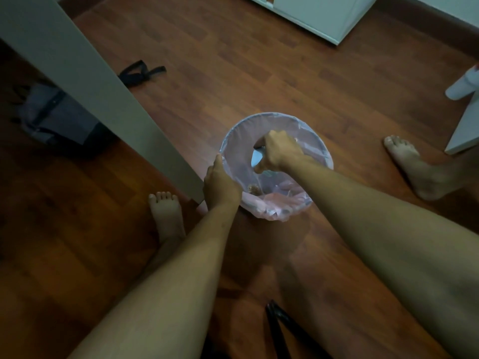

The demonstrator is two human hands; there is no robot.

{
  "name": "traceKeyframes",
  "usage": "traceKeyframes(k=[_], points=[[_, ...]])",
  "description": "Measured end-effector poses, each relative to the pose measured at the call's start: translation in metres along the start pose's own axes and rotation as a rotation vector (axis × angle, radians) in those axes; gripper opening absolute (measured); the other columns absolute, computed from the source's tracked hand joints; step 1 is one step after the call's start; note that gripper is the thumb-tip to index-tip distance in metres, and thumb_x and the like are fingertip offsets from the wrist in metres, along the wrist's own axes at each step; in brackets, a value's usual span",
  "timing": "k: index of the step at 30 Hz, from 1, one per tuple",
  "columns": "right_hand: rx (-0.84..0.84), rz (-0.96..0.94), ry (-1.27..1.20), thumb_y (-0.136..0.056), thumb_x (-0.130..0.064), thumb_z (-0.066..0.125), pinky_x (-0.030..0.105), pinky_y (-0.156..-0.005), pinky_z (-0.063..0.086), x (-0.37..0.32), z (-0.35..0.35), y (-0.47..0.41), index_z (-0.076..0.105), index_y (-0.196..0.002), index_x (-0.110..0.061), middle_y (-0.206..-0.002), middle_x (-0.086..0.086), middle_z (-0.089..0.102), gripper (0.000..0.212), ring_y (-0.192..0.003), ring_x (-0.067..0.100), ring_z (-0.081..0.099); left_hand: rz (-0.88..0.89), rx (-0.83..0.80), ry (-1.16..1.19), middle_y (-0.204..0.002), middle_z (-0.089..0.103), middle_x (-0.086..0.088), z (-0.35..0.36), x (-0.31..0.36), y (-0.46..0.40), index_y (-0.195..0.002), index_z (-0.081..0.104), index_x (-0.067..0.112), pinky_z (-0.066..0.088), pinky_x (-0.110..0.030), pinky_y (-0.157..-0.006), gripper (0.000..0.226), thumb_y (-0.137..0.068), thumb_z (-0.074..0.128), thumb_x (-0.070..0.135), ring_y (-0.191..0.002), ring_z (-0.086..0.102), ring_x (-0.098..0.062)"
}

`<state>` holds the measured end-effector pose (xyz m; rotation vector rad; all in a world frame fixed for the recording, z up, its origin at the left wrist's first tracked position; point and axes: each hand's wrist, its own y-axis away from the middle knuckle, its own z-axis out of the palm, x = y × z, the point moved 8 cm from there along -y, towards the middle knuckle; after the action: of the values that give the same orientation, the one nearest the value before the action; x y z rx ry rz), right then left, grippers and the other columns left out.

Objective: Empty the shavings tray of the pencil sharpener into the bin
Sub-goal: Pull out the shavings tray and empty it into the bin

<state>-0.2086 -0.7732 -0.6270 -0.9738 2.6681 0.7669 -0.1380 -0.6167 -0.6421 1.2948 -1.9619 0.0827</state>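
Note:
A small round bin (261,119) lined with a pale pink bag stands on the wooden floor. My right hand (278,151) is over its opening, closed on a light blue shavings tray (257,158) that is mostly hidden by my fingers. My left hand (220,183) grips the bin's left rim. A small brown clump of shavings (253,189) and crumpled paper lie inside the bin.
A grey desk panel (77,81) runs diagonally on the left, with a dark bag (55,114) under it. A black strap (141,73) lies on the floor. My bare feet (166,211) flank the bin. White furniture (311,14) stands at the back and right edge.

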Motion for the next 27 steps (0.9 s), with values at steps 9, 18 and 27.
traceKeyframes(k=[9, 18, 27], points=[[0.01, 0.024, 0.0, -0.058, -0.028, 0.092, 0.037, -0.082, 0.057, 0.0, -0.001, 0.002, 0.071, -0.123, -0.016, -0.121, 0.005, 0.073, 0.069, -0.107, 0.027, 0.068, -0.01, -0.014, 0.003, -0.147, 0.046, -0.008, -0.001, 0.002, 0.001, -0.153, 0.031, 0.021, 0.041, -0.033, -0.103, 0.073, -0.089, 0.058, -0.002, -0.135, 0.045, -0.027], [0.018, 0.044, -0.006, -0.06, -0.024, 0.092, 0.037, -0.084, 0.057, 0.0, -0.001, 0.004, 0.07, -0.124, -0.016, -0.122, 0.005, 0.072, 0.069, -0.107, 0.027, 0.068, -0.021, -0.017, 0.022, -0.145, 0.048, -0.008, -0.001, 0.0, 0.0, -0.151, 0.034, 0.021, 0.042, -0.034, -0.104, 0.075, -0.086, 0.061, -0.004, -0.134, 0.046, -0.027], [0.085, 0.168, -0.324, -0.065, -0.027, 0.09, 0.034, -0.086, 0.054, 0.019, -0.008, 0.023, 0.066, -0.127, -0.01, -0.124, 0.011, 0.07, 0.068, -0.111, 0.026, 0.066, 0.04, -0.021, -0.082, -0.136, 0.058, -0.01, -0.023, 0.012, 0.002, -0.147, 0.04, 0.025, 0.045, -0.038, -0.095, 0.058, -0.092, 0.058, 0.018, -0.124, 0.054, -0.032]])
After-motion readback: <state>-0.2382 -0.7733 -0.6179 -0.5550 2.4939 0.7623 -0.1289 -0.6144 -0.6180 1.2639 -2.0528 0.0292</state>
